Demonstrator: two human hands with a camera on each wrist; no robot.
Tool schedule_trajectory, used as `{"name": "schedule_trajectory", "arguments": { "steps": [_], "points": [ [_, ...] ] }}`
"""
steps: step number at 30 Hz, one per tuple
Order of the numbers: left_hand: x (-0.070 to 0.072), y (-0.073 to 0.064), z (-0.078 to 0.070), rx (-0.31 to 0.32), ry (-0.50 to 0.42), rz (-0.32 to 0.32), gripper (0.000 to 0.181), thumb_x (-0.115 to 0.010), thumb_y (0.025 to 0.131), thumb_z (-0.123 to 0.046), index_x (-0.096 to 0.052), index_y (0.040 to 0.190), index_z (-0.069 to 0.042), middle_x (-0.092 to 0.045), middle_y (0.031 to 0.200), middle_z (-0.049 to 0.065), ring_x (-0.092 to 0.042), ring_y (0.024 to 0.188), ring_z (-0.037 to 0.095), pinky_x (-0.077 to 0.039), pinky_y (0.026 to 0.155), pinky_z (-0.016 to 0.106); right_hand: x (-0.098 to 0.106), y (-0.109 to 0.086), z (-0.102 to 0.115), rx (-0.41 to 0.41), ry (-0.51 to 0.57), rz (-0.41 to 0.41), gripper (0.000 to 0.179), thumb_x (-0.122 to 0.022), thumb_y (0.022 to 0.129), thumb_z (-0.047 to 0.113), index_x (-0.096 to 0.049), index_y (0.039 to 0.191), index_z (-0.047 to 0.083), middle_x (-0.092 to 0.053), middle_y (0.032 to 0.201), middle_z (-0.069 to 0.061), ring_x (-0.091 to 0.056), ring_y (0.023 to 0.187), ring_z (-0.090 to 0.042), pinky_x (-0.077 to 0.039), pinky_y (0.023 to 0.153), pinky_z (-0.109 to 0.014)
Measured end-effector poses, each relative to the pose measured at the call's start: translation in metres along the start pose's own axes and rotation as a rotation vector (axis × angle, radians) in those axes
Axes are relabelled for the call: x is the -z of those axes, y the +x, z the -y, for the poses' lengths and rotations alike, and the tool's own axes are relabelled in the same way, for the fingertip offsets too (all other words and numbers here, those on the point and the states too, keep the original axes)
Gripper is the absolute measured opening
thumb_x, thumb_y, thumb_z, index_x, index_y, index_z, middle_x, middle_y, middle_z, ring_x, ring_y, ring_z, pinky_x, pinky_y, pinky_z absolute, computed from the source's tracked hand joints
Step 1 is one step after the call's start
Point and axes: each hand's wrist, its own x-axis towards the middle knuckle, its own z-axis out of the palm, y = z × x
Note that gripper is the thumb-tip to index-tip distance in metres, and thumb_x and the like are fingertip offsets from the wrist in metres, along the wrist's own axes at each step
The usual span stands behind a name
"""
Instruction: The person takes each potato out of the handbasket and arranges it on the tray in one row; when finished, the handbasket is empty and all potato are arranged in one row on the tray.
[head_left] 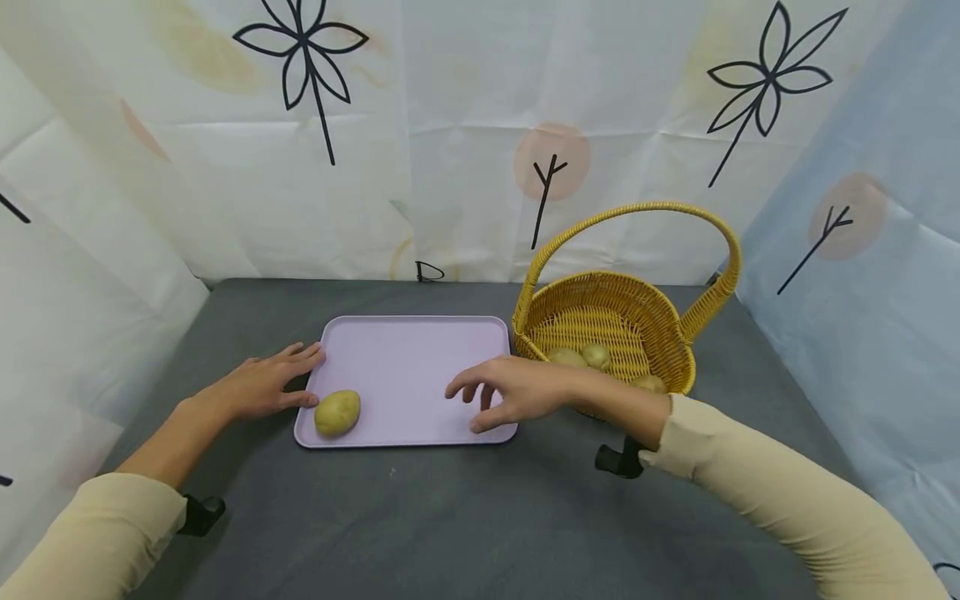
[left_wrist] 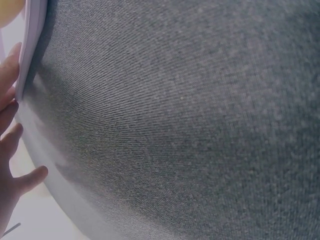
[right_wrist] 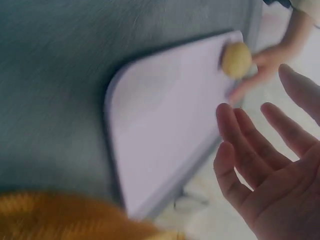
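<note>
- Right hand (head_left: 517,390), center frame: fingers loosely bent, holding nothing, above the tray (head_left: 408,358); relaxed fingers should suit a gentle grasp.
- Left hand (head_left: 262,385), left of center: fingers extended at the tray's left rim, gripping nothing; light pressure there should steady it.
- 1 potato (head_left: 337,413): on the tray's lower-left corner.
- Basket (head_left: 600,292), right of center: 3 potatoes (head_left: 597,357) visible; avoid striking its handle (head_left: 732,262).

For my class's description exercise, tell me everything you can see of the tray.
The lilac tray is rectangular with rounded corners and a low raised rim, smooth and plastic-looking. It lies flat on the dark gray cloth, left of the basket. One potato rests in its near left corner; the left grip touches its left rim.
</note>
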Motion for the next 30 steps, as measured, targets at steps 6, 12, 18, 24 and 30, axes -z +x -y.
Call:
{"name": "schedule_trajectory", "arguments": {
  "steps": [6,12,18,24,30],
  "points": [
    [0.000,0.000,-0.001,-0.003,-0.004,0.002,0.088,-0.064,0.089,-0.057,-0.037,0.152,-0.002,-0.031,0.157,0.024,-0.026,0.143,0.048,-0.025,0.097,0.078,0.026,-0.061,-0.009,-0.043,0.026,-0.103,0.052,-0.073,0.092,0.022,-0.056,0.139,0.012,-0.063,0.127,-0.002,-0.064,0.100,-0.011,-0.052,0.080,-0.034],
    [0.001,-0.001,-0.001,-0.002,-0.017,0.002,0.089,-0.064,0.089,-0.058,-0.037,0.152,-0.002,-0.030,0.158,0.024,-0.024,0.144,0.048,-0.023,0.099,0.078,0.045,-0.107,-0.035,-0.105,0.118,-0.157,0.049,-0.072,0.093,0.018,-0.056,0.138,0.007,-0.063,0.125,-0.009,-0.066,0.107,-0.028,-0.054,0.085,-0.039],
    [0.002,-0.001,0.000,-0.007,-0.012,-0.002,0.090,-0.063,0.089,-0.060,-0.037,0.152,-0.002,-0.031,0.158,0.024,-0.024,0.144,0.048,-0.023,0.098,0.078,0.059,-0.146,-0.068,-0.190,0.217,-0.116,0.051,-0.068,0.095,0.013,-0.051,0.140,-0.004,-0.057,0.134,-0.023,-0.058,0.118,-0.044,-0.051,0.094,-0.038],
    [0.002,-0.001,-0.001,-0.006,-0.017,-0.001,0.088,-0.063,0.090,-0.058,-0.037,0.152,-0.002,-0.030,0.158,0.024,-0.024,0.144,0.048,-0.023,0.099,0.077,0.067,-0.168,-0.089,-0.269,0.207,-0.020,0.056,-0.067,0.096,0.011,-0.045,0.141,-0.013,-0.046,0.143,-0.033,-0.053,0.123,-0.050,-0.048,0.098,-0.048],
    [0.001,0.001,0.001,0.002,0.002,0.007,0.089,-0.063,0.089,-0.060,-0.037,0.152,-0.002,-0.030,0.158,0.024,-0.024,0.144,0.049,-0.023,0.098,0.078,0.074,-0.168,-0.100,-0.398,0.213,0.056,0.057,-0.071,0.092,0.010,-0.048,0.140,-0.011,-0.046,0.144,-0.031,-0.045,0.131,-0.050,-0.047,0.100,-0.049]
  ]
}}
